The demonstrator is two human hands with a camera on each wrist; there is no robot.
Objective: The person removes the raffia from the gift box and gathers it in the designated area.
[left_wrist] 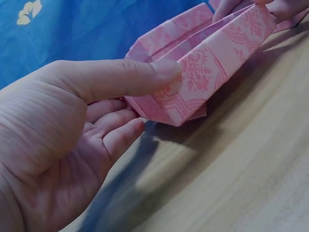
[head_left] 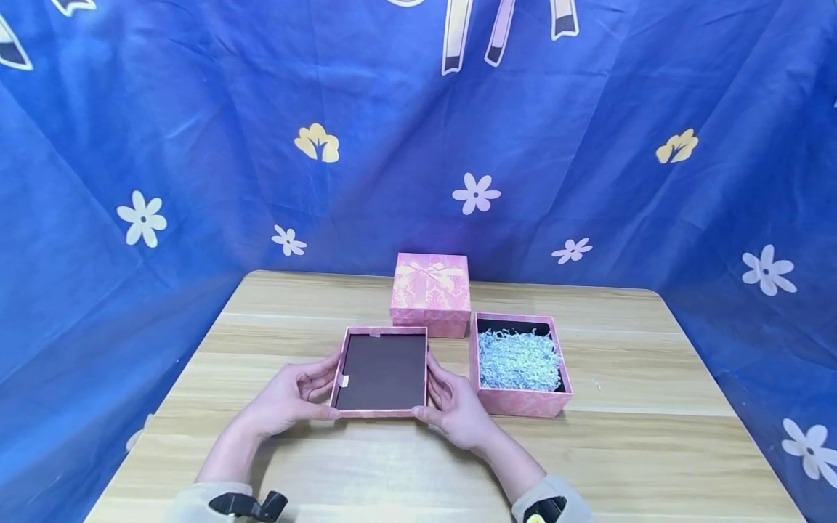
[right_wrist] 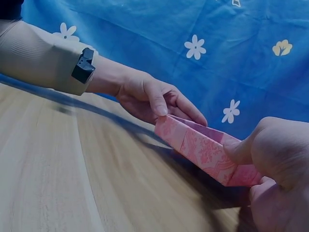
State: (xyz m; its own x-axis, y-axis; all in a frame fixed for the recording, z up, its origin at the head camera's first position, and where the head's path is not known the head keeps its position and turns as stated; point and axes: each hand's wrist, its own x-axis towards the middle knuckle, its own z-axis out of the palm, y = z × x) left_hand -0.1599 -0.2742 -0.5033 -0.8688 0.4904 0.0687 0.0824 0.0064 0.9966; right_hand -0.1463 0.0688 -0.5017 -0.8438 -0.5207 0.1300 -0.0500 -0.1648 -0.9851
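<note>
Both hands hold a pink patterned box lid [head_left: 384, 412] with its dark inside facing up, a little above the table. My left hand [head_left: 290, 396] grips its left side, thumb at the near corner and fingers along the side wall. On the opposite side my right hand [head_left: 461, 410] pinches the near right corner between thumb and fingers. In the left wrist view the lid [left_wrist: 198, 82] tilts, with the left thumb against its outer wall. The right wrist view shows the lid [right_wrist: 203, 150] between the two hands, shadow beneath it.
Right of the hands stands an open pink box [head_left: 523, 403] filled with blue shredded paper [head_left: 519, 361]. Behind the lid is a closed pink box [head_left: 431, 290] with a ribbon bow on top. A blue patterned curtain [head_left: 392, 145] hangs behind the wooden table [head_left: 628, 349].
</note>
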